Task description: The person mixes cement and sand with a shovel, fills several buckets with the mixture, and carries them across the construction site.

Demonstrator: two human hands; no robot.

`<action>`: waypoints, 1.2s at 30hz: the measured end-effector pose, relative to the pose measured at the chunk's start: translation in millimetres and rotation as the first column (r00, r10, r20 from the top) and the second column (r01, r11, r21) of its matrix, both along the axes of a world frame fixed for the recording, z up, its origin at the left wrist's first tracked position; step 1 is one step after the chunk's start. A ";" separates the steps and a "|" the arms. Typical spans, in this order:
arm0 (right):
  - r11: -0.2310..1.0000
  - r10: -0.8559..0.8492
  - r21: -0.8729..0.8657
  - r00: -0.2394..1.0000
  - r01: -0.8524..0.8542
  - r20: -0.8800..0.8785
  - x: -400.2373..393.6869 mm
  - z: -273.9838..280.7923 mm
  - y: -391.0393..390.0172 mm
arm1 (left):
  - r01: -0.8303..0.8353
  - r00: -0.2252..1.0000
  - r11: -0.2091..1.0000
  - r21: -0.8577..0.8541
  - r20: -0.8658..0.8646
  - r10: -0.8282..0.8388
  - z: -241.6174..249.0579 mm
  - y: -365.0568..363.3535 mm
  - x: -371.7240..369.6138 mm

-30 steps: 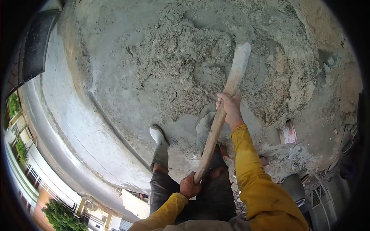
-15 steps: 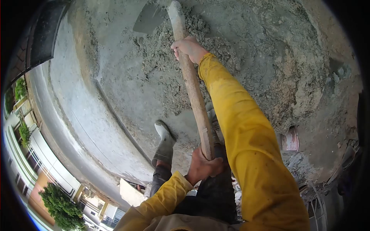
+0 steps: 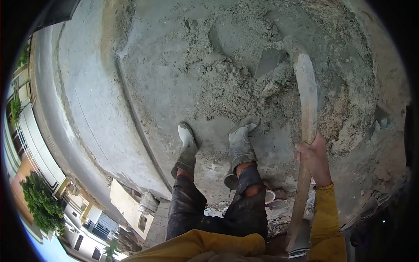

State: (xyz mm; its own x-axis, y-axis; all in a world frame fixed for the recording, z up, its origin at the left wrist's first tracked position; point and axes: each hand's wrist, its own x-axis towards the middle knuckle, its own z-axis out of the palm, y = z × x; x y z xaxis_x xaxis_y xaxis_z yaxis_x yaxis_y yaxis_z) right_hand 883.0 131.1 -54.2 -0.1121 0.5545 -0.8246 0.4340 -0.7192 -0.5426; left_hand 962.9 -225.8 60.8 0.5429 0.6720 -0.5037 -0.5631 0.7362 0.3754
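A hoe with a long, slightly bent wooden handle [image 3: 307, 100] lies slantwise across the right half of the view. Its grey blade [image 3: 268, 62] is partly sunk in a heap of wet, lumpy concrete [image 3: 231, 85]. My right hand [image 3: 315, 159], below a yellow sleeve, is closed around the middle of the handle. Down at the lower edge my left hand [image 3: 276, 247] is dim and partly hidden, closed at the handle's rear end. Both of my boots [image 3: 242, 146] stand on the grey floor just short of the heap.
Beside the handle's lower part are buckets [image 3: 277, 204] and rubble [image 3: 279, 220]. A straight ledge [image 3: 139, 144] runs along the concrete slab on the left. Farther left and below are a road, a tree [image 3: 41, 201] and houses. Cables [image 3: 369, 209] lie at the lower right.
The hoe has swung right and been drawn back toward me, its blade now in the heap. My right hand has come nearer my body; my left hand has shifted right and down.
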 end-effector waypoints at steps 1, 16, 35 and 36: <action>1.000 0.025 0.009 0.999 -0.025 0.035 -8.0 4.5 2.6 | -0.011 1.000 1.000 0.000 -0.006 0.011 -2.6 18.7 -15.9; 0.972 0.207 0.027 0.804 -0.231 -0.557 -326.3 -259.8 146.4 | -0.395 0.717 0.916 -0.072 -0.648 0.258 -220.5 290.1 -308.0; 0.980 0.063 -0.186 0.998 -0.066 -0.021 42.5 17.1 60.0 | 0.176 0.972 0.888 -0.425 0.220 -0.087 48.0 217.8 -46.6; 0.986 0.001 -0.168 1.000 -0.003 -0.013 53.8 23.4 52.8 | 0.183 0.968 0.919 -0.348 0.229 -0.106 53.4 207.5 -45.5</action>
State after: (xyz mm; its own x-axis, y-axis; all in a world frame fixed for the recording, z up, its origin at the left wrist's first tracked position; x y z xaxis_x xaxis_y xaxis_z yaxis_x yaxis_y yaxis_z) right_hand 936.8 183.9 -30.8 -0.1245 0.4075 -0.9047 0.4291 -0.8000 -0.4194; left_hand 917.3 -18.3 114.2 0.7358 0.3697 -0.5674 -0.4756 0.8786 -0.0442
